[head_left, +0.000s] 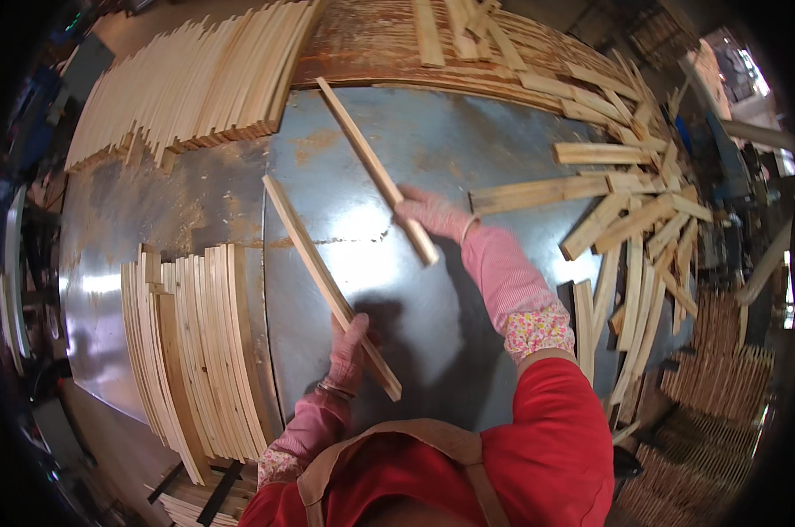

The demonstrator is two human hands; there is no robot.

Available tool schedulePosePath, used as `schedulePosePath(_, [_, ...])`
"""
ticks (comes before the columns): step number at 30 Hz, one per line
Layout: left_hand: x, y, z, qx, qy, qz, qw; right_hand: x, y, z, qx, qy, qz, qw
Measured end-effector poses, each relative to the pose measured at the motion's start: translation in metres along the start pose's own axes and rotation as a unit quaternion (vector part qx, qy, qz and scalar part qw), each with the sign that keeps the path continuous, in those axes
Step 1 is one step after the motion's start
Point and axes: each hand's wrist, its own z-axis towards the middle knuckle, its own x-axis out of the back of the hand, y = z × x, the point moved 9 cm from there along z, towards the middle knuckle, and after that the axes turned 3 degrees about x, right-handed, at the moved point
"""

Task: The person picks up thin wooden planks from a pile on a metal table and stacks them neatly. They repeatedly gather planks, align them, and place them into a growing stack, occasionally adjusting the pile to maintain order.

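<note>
From where I stand, I can't read any words, labels, numbers or signs anywhere here; the clutter [46,189] along the dim left edge is too small and dark to tell.

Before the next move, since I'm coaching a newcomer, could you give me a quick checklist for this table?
1. Left hand gripping a wooden strip: ok, toward its near end.
2. Right hand gripping a second strip: ok, also toward the near end.
3. Those two strips apart from each other: ok.
4. Upper-left row of strips with near ends level: not ok, jagged.
5. Right-side pile orderly: not ok, pieces crisscross.
6. Held strips' undersides sound: cannot tell, hidden.
</note>
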Motion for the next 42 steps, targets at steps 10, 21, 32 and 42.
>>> schedulePosePath(10, [0.035, -0.046, -0.027, 0.134, -0.025, 0.001, 0.991, -0.232, 0.011, -0.215, -0.056, -0.211, 0.057, 0.974])
schedulePosePath(21, [0.185, 0.005, -0.233, -0.064, 0.412, 0.733, 0.538, -0.058, 0.072, -0.351, 0.028, 0.255, -0.230, 0.939])
schedulePosePath(32, [0.091, -0.021, -0.122, -0.298, 0.192, 0.499, 0.791, 0.097, 0.254, -0.561, -0.373, 0.370, -0.235, 0.818])
schedulePosePath(42, [-0.209, -0.226, -0.078, 0.124, -0.107, 0.133, 0.977, 0.069, 0.134, -0.370, -0.090, 0.207, 0.046, 0.973])
